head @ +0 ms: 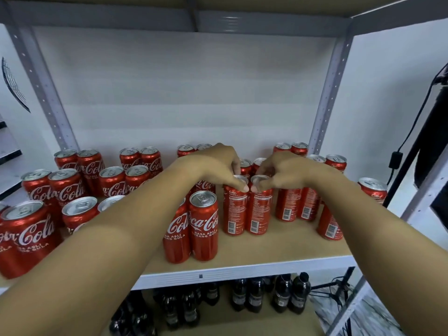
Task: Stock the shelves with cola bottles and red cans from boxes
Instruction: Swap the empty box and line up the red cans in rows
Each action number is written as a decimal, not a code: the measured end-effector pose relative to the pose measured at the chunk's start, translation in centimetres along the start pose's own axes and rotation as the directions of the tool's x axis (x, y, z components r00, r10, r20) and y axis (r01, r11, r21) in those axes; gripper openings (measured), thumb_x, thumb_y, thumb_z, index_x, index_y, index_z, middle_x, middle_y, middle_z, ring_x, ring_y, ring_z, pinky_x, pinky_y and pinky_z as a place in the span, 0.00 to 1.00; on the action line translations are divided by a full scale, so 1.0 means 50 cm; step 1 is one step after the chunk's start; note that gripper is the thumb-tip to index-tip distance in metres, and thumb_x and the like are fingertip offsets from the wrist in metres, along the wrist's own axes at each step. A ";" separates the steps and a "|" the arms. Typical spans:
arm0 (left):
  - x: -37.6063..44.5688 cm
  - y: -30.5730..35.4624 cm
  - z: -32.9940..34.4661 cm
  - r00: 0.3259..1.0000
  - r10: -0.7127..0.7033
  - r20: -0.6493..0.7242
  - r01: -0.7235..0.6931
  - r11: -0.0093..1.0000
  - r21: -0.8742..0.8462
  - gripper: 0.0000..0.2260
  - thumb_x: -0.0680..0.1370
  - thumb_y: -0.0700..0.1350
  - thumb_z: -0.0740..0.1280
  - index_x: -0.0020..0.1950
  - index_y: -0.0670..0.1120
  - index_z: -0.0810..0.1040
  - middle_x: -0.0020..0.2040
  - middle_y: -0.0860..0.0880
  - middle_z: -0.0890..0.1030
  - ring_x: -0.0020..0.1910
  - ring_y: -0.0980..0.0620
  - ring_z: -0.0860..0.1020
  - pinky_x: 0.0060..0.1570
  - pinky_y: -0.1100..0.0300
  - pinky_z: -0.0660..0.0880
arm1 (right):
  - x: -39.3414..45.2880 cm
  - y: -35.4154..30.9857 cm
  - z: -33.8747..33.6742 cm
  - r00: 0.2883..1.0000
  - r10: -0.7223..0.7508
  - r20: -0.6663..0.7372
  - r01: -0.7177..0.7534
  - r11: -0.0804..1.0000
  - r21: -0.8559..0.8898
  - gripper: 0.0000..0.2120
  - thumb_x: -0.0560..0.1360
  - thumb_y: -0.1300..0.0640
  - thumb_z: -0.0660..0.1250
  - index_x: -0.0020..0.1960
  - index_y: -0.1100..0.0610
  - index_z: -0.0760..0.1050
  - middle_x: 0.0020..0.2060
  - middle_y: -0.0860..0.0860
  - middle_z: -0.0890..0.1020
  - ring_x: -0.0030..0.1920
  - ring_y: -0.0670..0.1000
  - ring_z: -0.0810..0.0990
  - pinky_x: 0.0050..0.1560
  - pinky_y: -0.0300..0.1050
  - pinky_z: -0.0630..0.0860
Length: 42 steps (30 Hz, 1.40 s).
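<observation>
Shelf [278, 248] of Coca-Cola cans; left hand [215, 166] and right hand [286, 173] each gripping a barcode-side can top.

White "Coca-Cola" script and "RASA ASLI KURANG GULA" mark the front red can [203, 226] at six o'clock.

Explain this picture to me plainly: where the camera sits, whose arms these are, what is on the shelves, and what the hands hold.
There is one picture, from a camera worn on a person's head, looking down at their bare arms. No robot is involved. The left hand grips the top of one red can, the right hand the can beside it; both cans stand on the wooden shelf. More red cans stand in pairs around them. Dark cola bottles fill the shelf below.
</observation>
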State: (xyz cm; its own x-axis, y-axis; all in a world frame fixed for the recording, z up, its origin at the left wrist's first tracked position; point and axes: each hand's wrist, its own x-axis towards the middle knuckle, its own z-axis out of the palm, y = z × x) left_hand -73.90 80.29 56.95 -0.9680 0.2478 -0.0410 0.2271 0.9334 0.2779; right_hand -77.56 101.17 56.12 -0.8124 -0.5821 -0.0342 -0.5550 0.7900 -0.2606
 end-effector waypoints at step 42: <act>-0.009 0.016 -0.009 0.989 -0.006 0.146 0.019 0.996 -0.083 0.27 0.67 0.63 0.80 0.62 0.55 0.83 0.54 0.58 0.86 0.50 0.58 0.85 0.56 0.59 0.80 | -0.013 0.041 -0.021 0.995 -0.082 0.054 0.069 0.973 0.219 0.32 0.66 0.44 0.81 0.66 0.51 0.78 0.57 0.45 0.83 0.49 0.43 0.83 0.53 0.43 0.81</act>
State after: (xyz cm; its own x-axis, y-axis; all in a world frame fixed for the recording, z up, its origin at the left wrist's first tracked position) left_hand -73.33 80.79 57.63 -0.9435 0.2769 -0.1821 0.1994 0.9132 0.3554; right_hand -78.34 103.36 56.63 -0.7530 -0.6548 -0.0650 -0.5569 0.6868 -0.4671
